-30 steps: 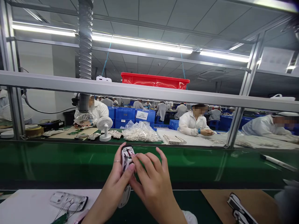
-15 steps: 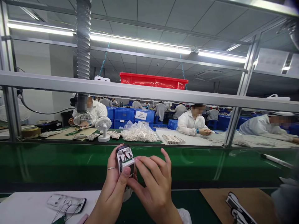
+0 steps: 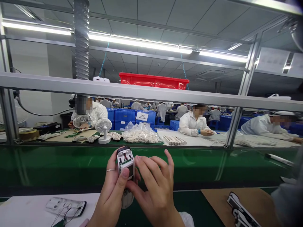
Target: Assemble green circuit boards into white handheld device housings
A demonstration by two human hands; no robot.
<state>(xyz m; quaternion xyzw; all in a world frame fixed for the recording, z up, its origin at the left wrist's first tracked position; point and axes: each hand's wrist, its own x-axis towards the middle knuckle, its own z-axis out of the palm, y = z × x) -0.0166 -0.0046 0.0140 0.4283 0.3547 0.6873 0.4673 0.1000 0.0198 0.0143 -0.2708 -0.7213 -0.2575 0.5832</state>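
Observation:
My left hand point(image 3: 113, 190) is wrapped round a white electronic device housing point(image 3: 126, 160) with a dark rounded top end. Its open side faces me, showing small wires, a green circuit board and a dark square part like a screen, with my left thumb pressed on its lower edge. My right hand point(image 3: 156, 184) is at the housing's right side. Its thumb and index fingertip touch the edge, while the little finger sticks up. Whether a small part lies between those fingertips is hidden. On the white sheet at lower left lies another pale housing point(image 3: 62, 205) with thin wires and a green board.
A green conveyor belt point(image 3: 59, 167) runs across in front of me. Black-and-white device parts point(image 3: 239, 208) lie on brown board point(image 3: 215, 201) at right. Beyond the belt are a small white fan point(image 3: 103, 130), a bag of white parts point(image 3: 142, 134) and co-workers. A red bin point(image 3: 153, 82) sits on the shelf overhead.
The housing and my left hand have shifted slightly left, and the housing's lower part shows more below my fingers. My right hand's fingertips have slid a little upward along its edge.

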